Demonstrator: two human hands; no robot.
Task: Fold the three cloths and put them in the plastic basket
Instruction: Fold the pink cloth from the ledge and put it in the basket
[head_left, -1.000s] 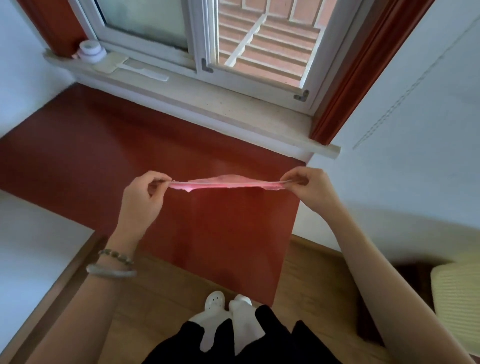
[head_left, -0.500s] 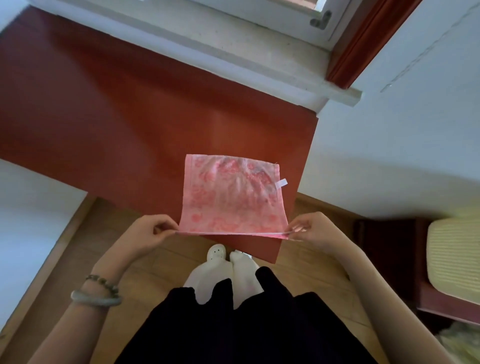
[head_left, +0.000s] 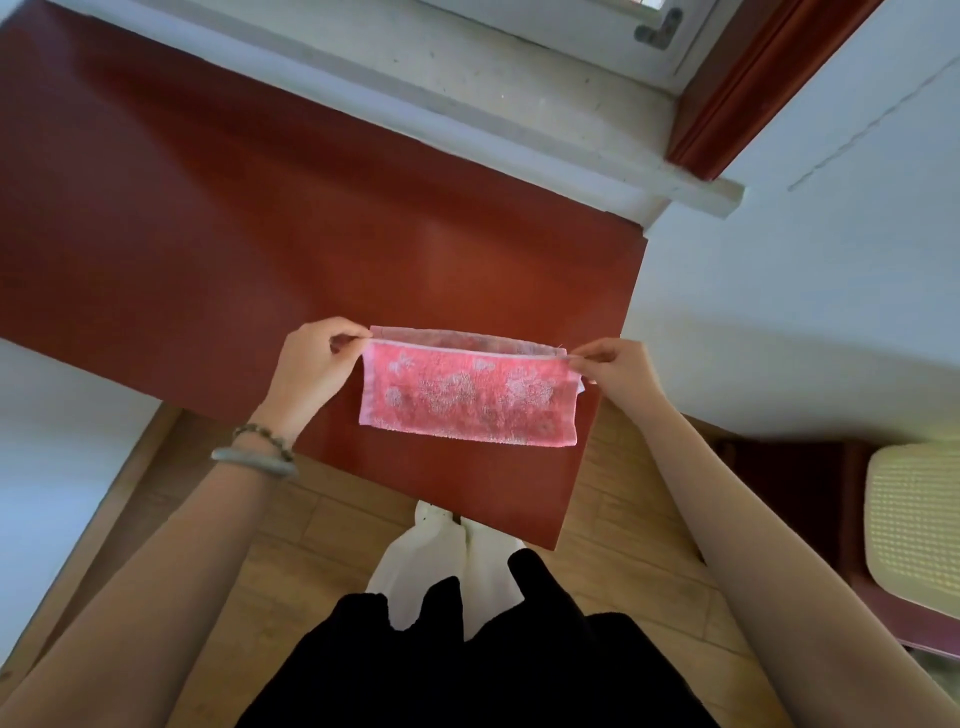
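Evidently the first fold is made: left hand (head_left: 311, 371) and right hand (head_left: 618, 371) pinch the top corners of the doubled pink cloth (head_left: 467, 402), which spreads between and below the fingers, over the worktop (head_left: 260, 208). Next probably comes a crosswise fold, bringing the fingers together.

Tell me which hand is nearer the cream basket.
Right. The right hand pinches the right corner of the pink cloth, up-left of the cream basket; the left hand pinches the left corner, farther away.

pink cloth (head_left: 467, 402) with pale flower pattern; dark red bench (head_left: 260, 234); white sill (head_left: 467, 78); pale yellow basket (head_left: 914, 525) at right edge; tan wood floor (head_left: 322, 530).
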